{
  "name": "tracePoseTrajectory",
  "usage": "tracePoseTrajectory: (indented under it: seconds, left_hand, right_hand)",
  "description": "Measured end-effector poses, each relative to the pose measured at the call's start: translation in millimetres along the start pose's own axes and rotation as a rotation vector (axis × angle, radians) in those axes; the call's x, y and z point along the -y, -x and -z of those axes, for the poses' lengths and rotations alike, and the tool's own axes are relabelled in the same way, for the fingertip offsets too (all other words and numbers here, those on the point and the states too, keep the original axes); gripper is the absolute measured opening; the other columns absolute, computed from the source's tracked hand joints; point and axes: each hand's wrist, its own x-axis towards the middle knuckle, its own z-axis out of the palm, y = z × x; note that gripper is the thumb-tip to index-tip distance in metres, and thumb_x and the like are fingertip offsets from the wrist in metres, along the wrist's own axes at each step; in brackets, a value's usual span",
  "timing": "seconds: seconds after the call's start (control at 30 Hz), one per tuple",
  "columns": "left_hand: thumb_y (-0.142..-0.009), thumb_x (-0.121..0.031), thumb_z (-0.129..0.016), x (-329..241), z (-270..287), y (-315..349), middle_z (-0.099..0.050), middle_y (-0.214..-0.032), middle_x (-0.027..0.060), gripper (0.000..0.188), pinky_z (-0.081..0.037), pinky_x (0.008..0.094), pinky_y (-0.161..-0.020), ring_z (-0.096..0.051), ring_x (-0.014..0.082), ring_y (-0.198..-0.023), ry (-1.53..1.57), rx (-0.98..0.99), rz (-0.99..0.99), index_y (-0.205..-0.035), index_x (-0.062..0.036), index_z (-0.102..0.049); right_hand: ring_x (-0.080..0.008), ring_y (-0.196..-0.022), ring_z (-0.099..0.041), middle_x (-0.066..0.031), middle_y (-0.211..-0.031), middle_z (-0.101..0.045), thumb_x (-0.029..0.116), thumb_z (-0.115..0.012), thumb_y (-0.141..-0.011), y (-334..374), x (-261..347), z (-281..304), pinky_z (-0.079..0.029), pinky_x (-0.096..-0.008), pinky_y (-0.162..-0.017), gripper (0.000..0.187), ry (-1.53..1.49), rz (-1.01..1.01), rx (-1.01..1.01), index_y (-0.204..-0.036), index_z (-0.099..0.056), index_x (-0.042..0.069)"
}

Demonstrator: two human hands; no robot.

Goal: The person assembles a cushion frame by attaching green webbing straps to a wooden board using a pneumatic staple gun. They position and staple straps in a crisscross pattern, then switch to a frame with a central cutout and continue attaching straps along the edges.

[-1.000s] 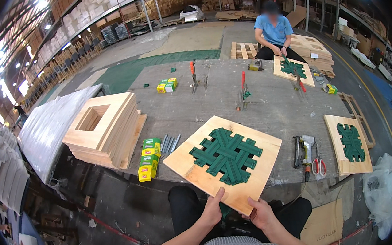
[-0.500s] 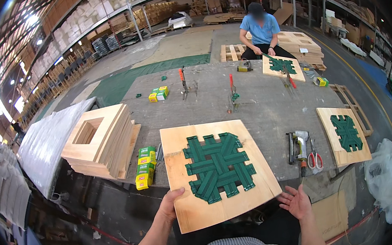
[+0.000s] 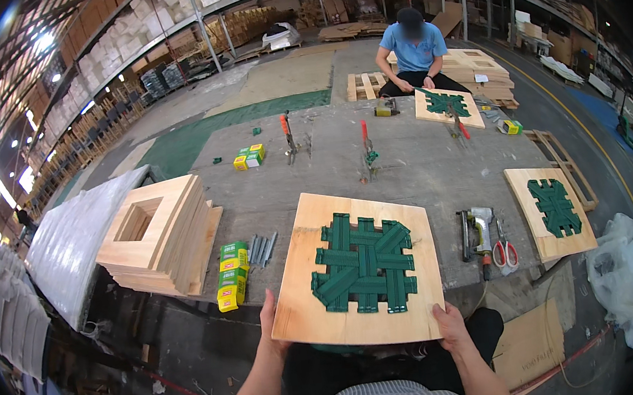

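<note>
Just above the near edge of the table I hold a square light-wood panel [image 3: 299,287] between both hands, tilted toward me. Across its middle, dark green webbing straps [image 3: 368,257] are woven over an opening, with gaps between some strips. My left hand [image 3: 271,325] is at the panel's lower left edge, its fingers partly hidden behind the wood. My right hand [image 3: 451,326] grips the lower right corner, thumb on top. On the table to the right lie a staple gun [image 3: 480,231] and red-handled scissors [image 3: 505,254].
Left stands a stack of wooden frames [image 3: 148,229]; near it are staple boxes [image 3: 232,275] and loose staple strips [image 3: 262,250]. Another webbed panel [image 3: 519,201] lies at the right edge. Upright clamps [image 3: 367,151] rise from the table [image 3: 255,196]. A co-worker [image 3: 415,47] sits opposite with a similar panel [image 3: 438,119].
The panel has turned and shifted right, uncovering the staple strips. My right hand, open beside it before, now grips its corner. The left hand stays at the left edge.
</note>
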Motion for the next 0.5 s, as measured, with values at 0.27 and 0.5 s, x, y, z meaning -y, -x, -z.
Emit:
tracePoseTrajectory:
  seconds: [0.27,0.5]
  left_hand:
    - [-0.104,-0.057,-0.050,47,34,30,-0.069,-0.116,0.0066,0.056,-0.052,0.0460,-0.071,-0.064,0.0280,-0.074,0.101,0.070,-0.025,-0.134,-0.0111,-0.062]
    - [-0.105,-0.030,-0.057,48,50,13,-0.068,-0.113,0.0078,0.035,-0.055,0.0492,-0.077,-0.066,0.0277,-0.077,-0.005,-0.105,0.076,-0.130,-0.0060,-0.061]
  right_hand:
    - [-0.0187,-0.098,-0.071,-0.0129,-0.118,-0.072,0.018,-0.063,-0.106,-72,-16,-13,-0.057,-0.0340,-0.087,0.035,0.091,0.067,-0.093,-0.131,-0.059,-0.007]
    - [-0.0175,-0.083,-0.070,-0.0107,-0.098,-0.072,0.025,-0.064,-0.105,-75,-22,-20,-0.056,-0.0321,-0.074,0.031,0.283,0.072,-0.288,-0.117,-0.060,-0.004]
